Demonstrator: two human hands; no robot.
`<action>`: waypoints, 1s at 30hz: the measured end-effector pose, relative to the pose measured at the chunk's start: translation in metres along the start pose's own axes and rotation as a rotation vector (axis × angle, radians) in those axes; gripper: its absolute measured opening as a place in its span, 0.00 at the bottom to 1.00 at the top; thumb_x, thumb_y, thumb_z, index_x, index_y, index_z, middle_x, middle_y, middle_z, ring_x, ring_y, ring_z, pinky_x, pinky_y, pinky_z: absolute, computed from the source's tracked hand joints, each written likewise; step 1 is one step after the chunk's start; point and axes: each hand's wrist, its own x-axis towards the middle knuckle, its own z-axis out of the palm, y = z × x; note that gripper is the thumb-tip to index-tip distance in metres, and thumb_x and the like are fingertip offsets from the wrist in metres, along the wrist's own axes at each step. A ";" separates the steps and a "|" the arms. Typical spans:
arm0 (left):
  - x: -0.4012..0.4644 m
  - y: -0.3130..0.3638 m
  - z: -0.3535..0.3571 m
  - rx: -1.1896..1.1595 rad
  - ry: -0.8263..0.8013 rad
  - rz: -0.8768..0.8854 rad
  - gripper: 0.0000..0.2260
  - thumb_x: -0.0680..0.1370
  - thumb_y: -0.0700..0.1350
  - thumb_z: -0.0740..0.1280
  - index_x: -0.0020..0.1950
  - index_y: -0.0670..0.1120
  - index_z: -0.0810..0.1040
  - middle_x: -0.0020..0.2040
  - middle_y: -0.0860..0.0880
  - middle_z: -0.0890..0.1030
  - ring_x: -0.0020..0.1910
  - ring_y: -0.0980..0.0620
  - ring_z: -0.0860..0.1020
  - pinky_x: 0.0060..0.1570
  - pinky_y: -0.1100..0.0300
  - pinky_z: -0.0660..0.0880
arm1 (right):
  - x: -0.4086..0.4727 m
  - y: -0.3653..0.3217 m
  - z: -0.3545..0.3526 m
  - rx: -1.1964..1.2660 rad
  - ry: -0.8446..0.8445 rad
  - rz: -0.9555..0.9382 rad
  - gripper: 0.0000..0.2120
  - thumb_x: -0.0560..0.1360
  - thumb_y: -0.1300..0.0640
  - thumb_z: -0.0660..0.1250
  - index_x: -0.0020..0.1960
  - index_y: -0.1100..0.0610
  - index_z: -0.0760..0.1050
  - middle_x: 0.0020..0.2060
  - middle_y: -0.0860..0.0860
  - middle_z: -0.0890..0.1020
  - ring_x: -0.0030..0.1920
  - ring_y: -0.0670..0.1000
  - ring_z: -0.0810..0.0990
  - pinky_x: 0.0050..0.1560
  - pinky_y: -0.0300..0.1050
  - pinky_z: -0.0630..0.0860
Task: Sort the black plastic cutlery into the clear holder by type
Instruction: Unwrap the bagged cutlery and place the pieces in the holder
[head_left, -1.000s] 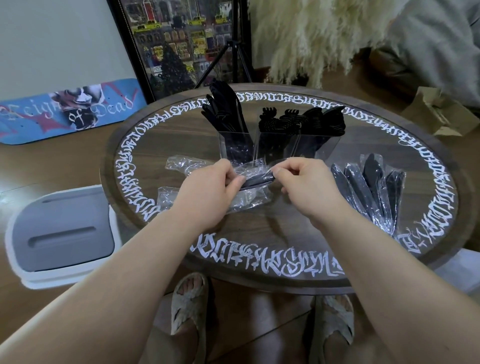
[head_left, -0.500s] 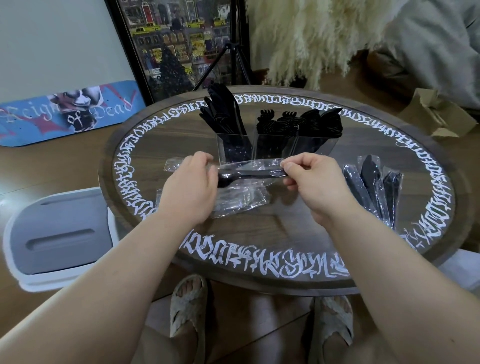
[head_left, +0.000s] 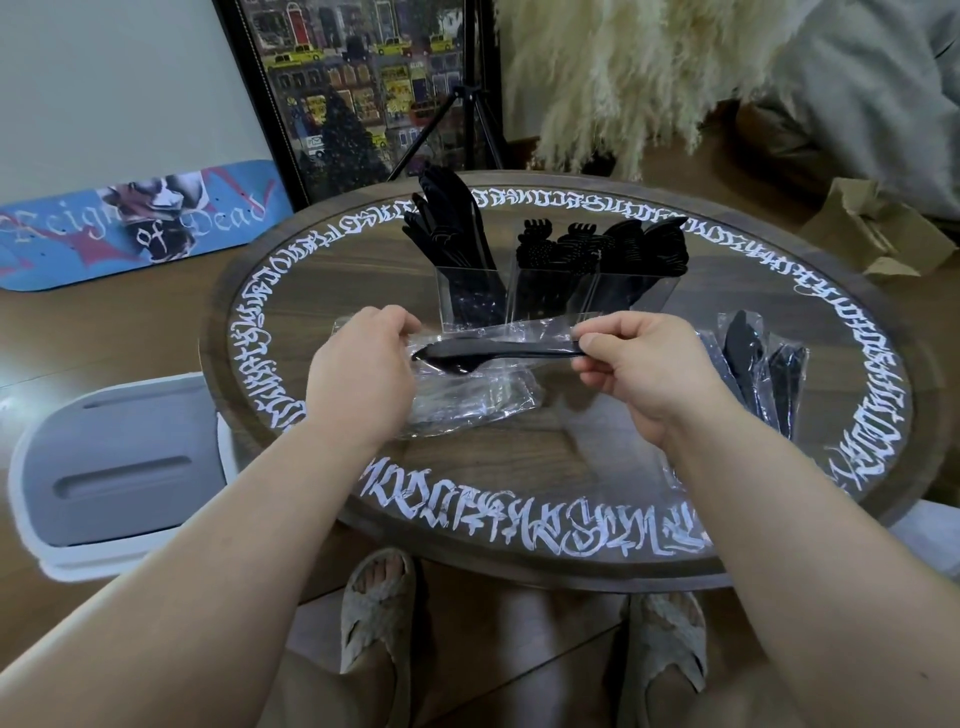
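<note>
Bench (head_left: 561, 447): dark brown wood grain, ringed with white calligraphic lettering. Cutlery (head_left: 498, 354) black, holder (head_left: 550, 296) and wrappers (head_left: 467, 400) clear. Skateboard deck (head_left: 140, 228) blue with red and white print; bin (head_left: 119, 467) grey and white.

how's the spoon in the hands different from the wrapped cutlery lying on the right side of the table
The spoon is held above the table, each end pinched by the left hand and the right hand; the wrapped cutlery lies on the table, untouched. The spoon lies crosswise and is a single piece; the wrapped cutlery is several pieces pointing away. Both are black plastic in clear wrap.
</note>
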 end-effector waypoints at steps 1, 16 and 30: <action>0.001 -0.004 0.000 0.029 -0.016 -0.027 0.14 0.79 0.38 0.59 0.61 0.47 0.77 0.58 0.47 0.77 0.51 0.44 0.77 0.48 0.52 0.72 | 0.001 0.000 -0.002 -0.001 0.028 0.007 0.11 0.77 0.69 0.62 0.39 0.59 0.77 0.33 0.53 0.78 0.30 0.46 0.77 0.32 0.35 0.76; -0.008 0.010 0.029 0.058 -0.511 0.202 0.19 0.81 0.47 0.59 0.72 0.51 0.67 0.70 0.48 0.68 0.64 0.48 0.71 0.63 0.55 0.69 | 0.002 0.005 -0.016 -0.190 0.160 -0.036 0.11 0.77 0.66 0.62 0.39 0.55 0.78 0.34 0.52 0.80 0.32 0.46 0.80 0.37 0.41 0.79; 0.001 0.062 0.028 -0.397 -0.286 -0.013 0.16 0.81 0.54 0.56 0.50 0.42 0.73 0.44 0.46 0.81 0.42 0.48 0.80 0.46 0.52 0.75 | -0.015 0.002 -0.053 0.065 0.045 0.024 0.11 0.77 0.72 0.60 0.41 0.61 0.75 0.36 0.56 0.77 0.31 0.47 0.79 0.35 0.38 0.80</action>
